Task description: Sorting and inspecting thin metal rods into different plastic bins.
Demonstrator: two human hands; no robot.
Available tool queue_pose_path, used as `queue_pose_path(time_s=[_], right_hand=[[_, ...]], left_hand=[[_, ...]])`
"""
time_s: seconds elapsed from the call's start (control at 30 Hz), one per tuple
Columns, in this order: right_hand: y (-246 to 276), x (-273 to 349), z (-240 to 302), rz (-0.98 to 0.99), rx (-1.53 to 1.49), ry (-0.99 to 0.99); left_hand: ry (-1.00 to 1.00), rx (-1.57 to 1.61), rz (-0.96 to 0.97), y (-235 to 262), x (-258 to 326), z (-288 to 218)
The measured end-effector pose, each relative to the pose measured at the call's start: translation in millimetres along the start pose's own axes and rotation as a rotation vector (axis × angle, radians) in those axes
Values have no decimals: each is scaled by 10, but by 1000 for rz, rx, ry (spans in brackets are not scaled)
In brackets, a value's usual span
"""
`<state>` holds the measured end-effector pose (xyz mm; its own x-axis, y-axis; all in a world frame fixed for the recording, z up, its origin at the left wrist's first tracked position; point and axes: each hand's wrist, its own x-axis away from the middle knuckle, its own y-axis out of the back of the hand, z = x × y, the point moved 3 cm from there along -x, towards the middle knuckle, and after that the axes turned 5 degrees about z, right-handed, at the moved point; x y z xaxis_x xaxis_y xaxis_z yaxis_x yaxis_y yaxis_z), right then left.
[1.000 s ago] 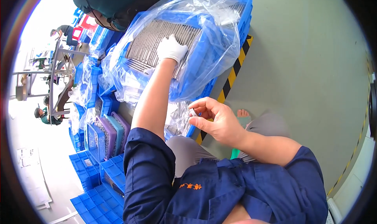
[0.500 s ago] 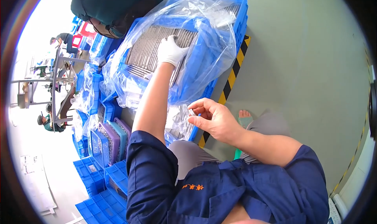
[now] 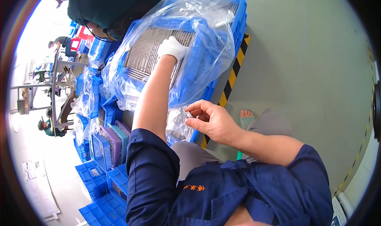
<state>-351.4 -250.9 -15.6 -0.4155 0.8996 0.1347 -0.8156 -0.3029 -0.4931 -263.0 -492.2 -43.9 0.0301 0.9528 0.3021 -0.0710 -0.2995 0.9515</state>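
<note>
My left hand (image 3: 173, 48), in a white glove, reaches onto tightly packed rows of thin grey metal parts (image 3: 145, 47). Its fingers curl down among the rows near their right side, and whatever they grip is hidden. Around the rows is a blue crate (image 3: 185, 81) lined with a clear plastic bag (image 3: 216, 39). Nearer my body, my bare right hand (image 3: 214, 123) pinches a small silvery metal piece (image 3: 189, 115) between thumb and fingers; its exact kind does not show.
Black-and-yellow floor tape (image 3: 234, 73) runs along the crates' right side. Another person (image 3: 113, 10) in dark clothing bends at the far left of the crate. Blue bins (image 3: 93, 178) and purple and teal trays (image 3: 111, 144) stand at left. My foot (image 3: 247, 117) is on the right.
The gloved left hand's fingers have gone from spread to curled down on the metal parts. My right hand, still pinching the small piece, has shifted slightly left.
</note>
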Motion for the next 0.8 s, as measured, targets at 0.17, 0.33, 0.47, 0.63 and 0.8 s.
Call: queue_pose_path(time_s=[0.17, 0.33, 0.47, 0.63, 0.8], right_hand=[[-16, -19, -43, -31, 12, 66], [-33, -32, -34, 15, -24, 0], [-39, -52, -61, 12, -23, -12], [-56, -38, -66, 14, -17, -6], [-83, -60, -112, 26, -25, -6]], left_hand=[[-24, 39, -6, 26, 16, 13], [-29, 69, 17, 51, 20, 28], [-14, 74, 6, 21, 8, 49], [-32, 77, -26, 16, 13, 62], [-29, 184, -33, -137, -69, 96]])
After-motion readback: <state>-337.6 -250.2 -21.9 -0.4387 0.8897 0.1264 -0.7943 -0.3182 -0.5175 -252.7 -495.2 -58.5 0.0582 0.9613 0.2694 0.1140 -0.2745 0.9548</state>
